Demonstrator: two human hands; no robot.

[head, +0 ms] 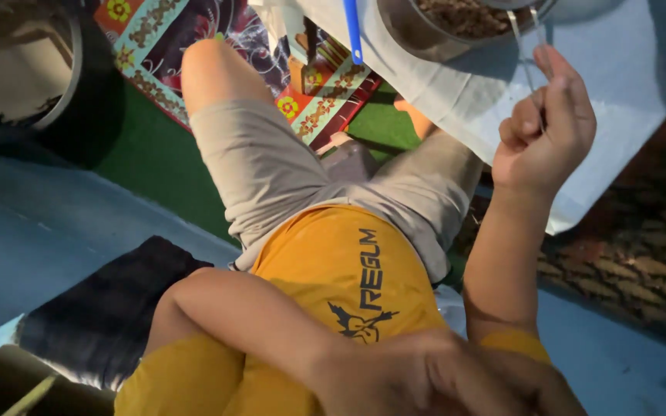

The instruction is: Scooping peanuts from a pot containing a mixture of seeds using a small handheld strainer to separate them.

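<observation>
While the right hand (545, 127) is raised at the cloth (626, 92) edge, a thin wire (524, 65) is pinched between its curled fingers. The wire's long axis runs up and slightly left to the metal bowl (425, 35) rim. Open cloth lies rightward. The left hand (433, 377) is pressed against the yellow shirt (333, 270), closed loosely; a grasp cannot be told.

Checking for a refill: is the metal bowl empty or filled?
Not empty: brown crumbly matter shows inside the metal bowl; frame cuts off its top, level unclear. Right hand pinches thin wire.
</observation>
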